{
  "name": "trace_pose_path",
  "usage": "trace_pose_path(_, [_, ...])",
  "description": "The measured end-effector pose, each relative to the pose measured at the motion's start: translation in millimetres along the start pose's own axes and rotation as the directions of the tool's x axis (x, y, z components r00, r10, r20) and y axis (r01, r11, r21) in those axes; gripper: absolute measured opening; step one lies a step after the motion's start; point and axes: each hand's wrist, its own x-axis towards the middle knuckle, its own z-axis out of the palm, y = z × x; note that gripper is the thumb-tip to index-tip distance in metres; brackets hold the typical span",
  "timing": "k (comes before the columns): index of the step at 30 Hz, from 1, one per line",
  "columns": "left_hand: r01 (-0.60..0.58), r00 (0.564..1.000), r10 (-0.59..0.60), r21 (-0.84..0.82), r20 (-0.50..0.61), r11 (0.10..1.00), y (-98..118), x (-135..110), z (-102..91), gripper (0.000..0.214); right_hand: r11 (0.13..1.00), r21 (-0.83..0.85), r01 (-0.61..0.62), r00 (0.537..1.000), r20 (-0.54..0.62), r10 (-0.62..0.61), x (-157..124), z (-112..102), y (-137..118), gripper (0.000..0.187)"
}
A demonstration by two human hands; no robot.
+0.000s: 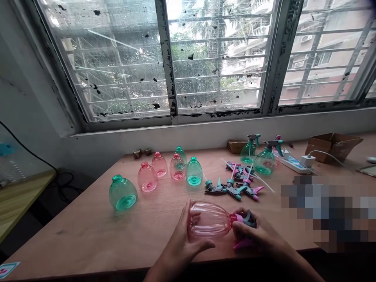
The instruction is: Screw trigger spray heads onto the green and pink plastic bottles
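A pink transparent spray bottle [209, 219] lies on its side near the front edge of the wooden table [88, 231]. My left hand [183, 244] cups the bottle's body from below, thumb across its lower side. My right hand [260, 235] is closed round the pink and grey trigger sprayer head [246, 220] at the bottle's neck. Both wrists come in from the bottom edge.
Open bottles without heads stand behind: a green bottle [122, 193], pink bottles [147, 177] and a teal bottle [194, 171]. Loose sprayer heads [235, 187] lie in a heap. Two assembled green spray bottles [264, 159], a power strip [293, 162] and a cardboard box [331, 145] stand at the back right.
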Motion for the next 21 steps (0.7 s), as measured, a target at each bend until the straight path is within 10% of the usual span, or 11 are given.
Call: trace_pose_path(21, [0.022,1.000,-0.022,0.039,0.003,0.999,7,-3,1.2,0.125,0.999,0.041,-0.003,0.998,0.064,0.000,-2,3,-9,0.040])
